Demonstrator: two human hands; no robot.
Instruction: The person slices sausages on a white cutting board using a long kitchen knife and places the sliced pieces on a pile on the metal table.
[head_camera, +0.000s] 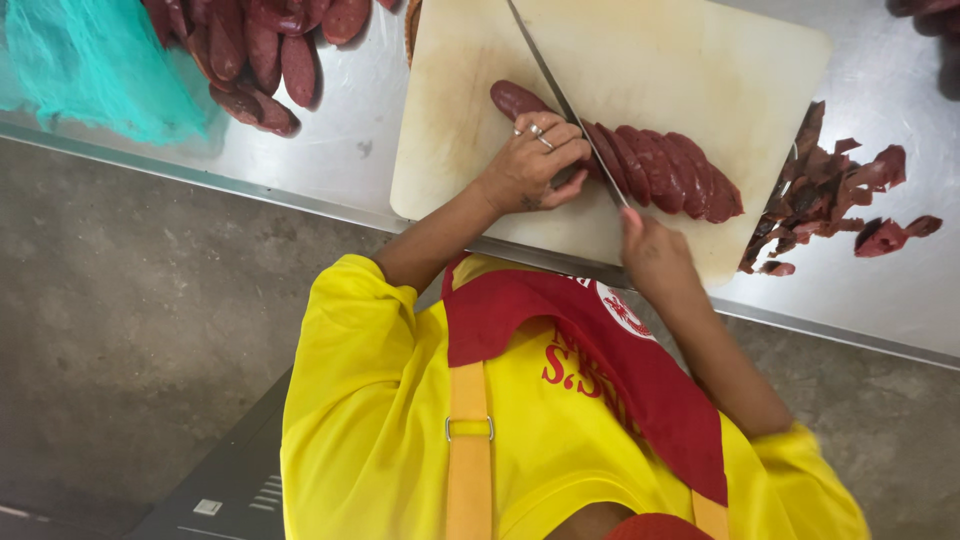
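I see the left hand (527, 168) curled over the uncut end of a dark red sausage (520, 99) on the cutting board (470, 90), fingers (556, 133) bent and pressing down on it, rings showing on two of them. The knife (560, 95) blade runs just beside those fingertips, between them and a row of cut slices (665, 172) leaning against each other on the far side of the blade. My right hand (655, 255) is closed round the knife handle, handle itself mostly hidden in the grip. Past the slices, off the board edge on the steel table (350, 150), lies a heap of peeled casing scraps (830, 190). Well away from the left fingers, a pile of whole sausages (260, 50) sits beside a teal net (90, 70)
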